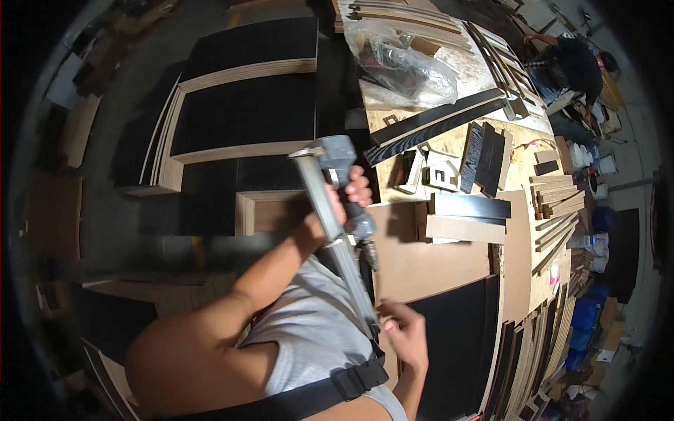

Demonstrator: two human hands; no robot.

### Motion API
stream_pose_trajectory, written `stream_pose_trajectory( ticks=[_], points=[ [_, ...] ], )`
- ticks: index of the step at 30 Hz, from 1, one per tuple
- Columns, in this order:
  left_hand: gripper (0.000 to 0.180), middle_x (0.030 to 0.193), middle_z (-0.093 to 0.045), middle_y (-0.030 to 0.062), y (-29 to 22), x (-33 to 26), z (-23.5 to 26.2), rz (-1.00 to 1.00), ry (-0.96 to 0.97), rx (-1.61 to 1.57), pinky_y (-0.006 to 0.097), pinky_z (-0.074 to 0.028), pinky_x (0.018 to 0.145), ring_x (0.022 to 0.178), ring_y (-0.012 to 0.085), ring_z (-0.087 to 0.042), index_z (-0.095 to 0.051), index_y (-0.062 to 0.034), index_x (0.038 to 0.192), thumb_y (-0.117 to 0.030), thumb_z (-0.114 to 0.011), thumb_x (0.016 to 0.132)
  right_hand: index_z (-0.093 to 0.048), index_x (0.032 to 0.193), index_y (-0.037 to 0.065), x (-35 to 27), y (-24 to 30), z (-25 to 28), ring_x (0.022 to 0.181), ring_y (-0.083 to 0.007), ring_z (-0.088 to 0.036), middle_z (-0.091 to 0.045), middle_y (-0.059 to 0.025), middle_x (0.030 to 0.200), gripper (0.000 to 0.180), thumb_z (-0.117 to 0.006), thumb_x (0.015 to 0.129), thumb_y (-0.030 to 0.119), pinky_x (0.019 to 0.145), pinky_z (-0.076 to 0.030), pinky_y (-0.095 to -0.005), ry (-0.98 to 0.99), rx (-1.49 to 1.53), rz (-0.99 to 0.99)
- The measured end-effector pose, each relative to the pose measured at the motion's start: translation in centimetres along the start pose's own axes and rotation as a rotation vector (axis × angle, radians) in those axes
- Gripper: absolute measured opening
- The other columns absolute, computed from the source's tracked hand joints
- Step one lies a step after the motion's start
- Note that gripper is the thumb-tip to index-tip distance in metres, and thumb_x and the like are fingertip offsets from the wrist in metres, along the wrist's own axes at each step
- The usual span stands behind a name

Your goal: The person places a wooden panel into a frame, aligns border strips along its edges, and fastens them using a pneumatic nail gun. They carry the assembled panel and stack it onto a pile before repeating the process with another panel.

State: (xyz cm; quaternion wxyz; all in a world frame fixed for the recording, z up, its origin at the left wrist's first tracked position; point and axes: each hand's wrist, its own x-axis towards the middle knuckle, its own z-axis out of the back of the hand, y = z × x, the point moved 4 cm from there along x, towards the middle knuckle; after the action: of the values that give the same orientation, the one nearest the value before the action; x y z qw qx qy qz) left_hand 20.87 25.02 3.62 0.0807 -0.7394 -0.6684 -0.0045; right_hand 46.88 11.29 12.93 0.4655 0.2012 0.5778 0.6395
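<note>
My left hand is wrapped round the handle of a nail gun with a dark grey body. Its long silver magazine slants down across my front toward the right hand. An air fitting hangs below the handle. At the magazine's lower end, my right hand has its thumb and fingers bent close together; whatever they pinch there is too small to make out. Just right of the gun, a wooden piece with a black top lies on a brown panel.
Stacks of black panels stand to the left. Black strips, wood strips and clear plastic wrap lie on the bench at right. Upright boards line its near right side. Another person bends over at the far right.
</note>
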Motion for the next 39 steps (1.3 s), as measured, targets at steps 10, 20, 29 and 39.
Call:
stream_pose_trajectory(
  ticks=[10,20,29,39],
  points=[
    [0.046,0.065,-0.043,-0.0065,-13.9,-5.7,2.7,-0.319,-0.21,0.083,0.026,-0.04,0.068,0.06,0.0077,-0.044,-0.047,-0.0161,0.087,-0.059,-0.06,0.089,-0.073,0.085,-0.006,33.0,-2.4,8.4,0.075,-0.0459,-0.068,-0.068,-0.0274,0.078,0.021,-0.063,0.079,0.012,0.071,-0.052,-0.047,-0.569,-0.69,0.087],
    [0.061,0.076,-0.05,-0.003,-18.1,-9.1,6.5,-0.465,-0.01,-0.014,0.03,-0.043,0.077,0.072,0.0115,-0.05,-0.05,-0.0127,0.096,-0.069,-0.068,0.082,-0.072,0.095,-0.005,40.3,-11.3,6.7,0.098,-0.0439,-0.07,-0.071,-0.0302,0.096,0.042,-0.069,0.08,0.034,0.088,-0.054,-0.047,-0.33,-0.788,-0.485],
    [0.046,0.075,-0.049,-0.005,-17.4,-6.1,6.1,-0.383,-0.011,-0.03,0.028,-0.042,0.075,0.07,0.0096,-0.049,-0.049,-0.0154,0.096,-0.054,-0.071,0.084,-0.074,0.093,0.0,37.0,-8.4,7.3,0.093,-0.0457,-0.069,-0.071,-0.0282,0.096,0.026,-0.066,0.08,0.021,0.086,-0.054,-0.0486,-0.602,-0.779,-0.37],
    [0.046,0.066,-0.045,-0.0083,-10.6,4.6,1.2,-0.193,0.216,-0.07,0.025,-0.042,0.067,0.059,0.0067,-0.045,-0.048,-0.0161,0.092,-0.055,-0.071,0.083,-0.069,0.098,-0.002,22.9,9.7,2.0,0.073,-0.0073,-0.058,-0.068,-0.0019,0.083,0.01,-0.065,0.095,0.006,0.065,-0.046,-0.0229,-0.459,0.057,0.061]
  ],
)
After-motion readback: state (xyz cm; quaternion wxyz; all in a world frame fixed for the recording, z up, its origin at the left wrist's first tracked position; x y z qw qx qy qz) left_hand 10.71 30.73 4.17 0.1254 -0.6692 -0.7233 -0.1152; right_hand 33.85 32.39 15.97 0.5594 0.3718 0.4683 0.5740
